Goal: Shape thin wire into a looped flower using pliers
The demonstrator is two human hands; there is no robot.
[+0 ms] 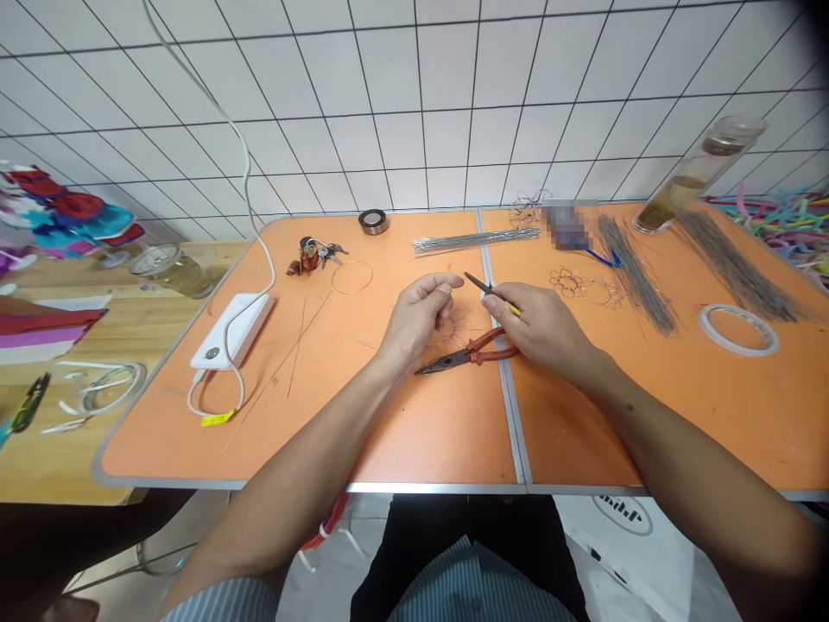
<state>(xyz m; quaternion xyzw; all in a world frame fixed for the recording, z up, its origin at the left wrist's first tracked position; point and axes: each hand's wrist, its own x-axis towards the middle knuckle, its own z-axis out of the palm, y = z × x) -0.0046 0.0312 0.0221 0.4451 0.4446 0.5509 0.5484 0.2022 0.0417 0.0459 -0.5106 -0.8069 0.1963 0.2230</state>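
My left hand is pinched at the fingertips, apparently on a fine wire too thin to see well. My right hand grips a slim tool with a dark pointed tip and yellow handle, its tip close to my left fingertips. Red-handled needle-nose pliers lie on the orange table just below my hands, untouched. A loose wire shape sits partly hidden behind my left hand.
Straight wire bundles lie across the table's far side, near twisted wire flower shapes. Further out are a tape roll, a white power bank with cable, keys, and a tilted glass jar. A tiled wall rises behind.
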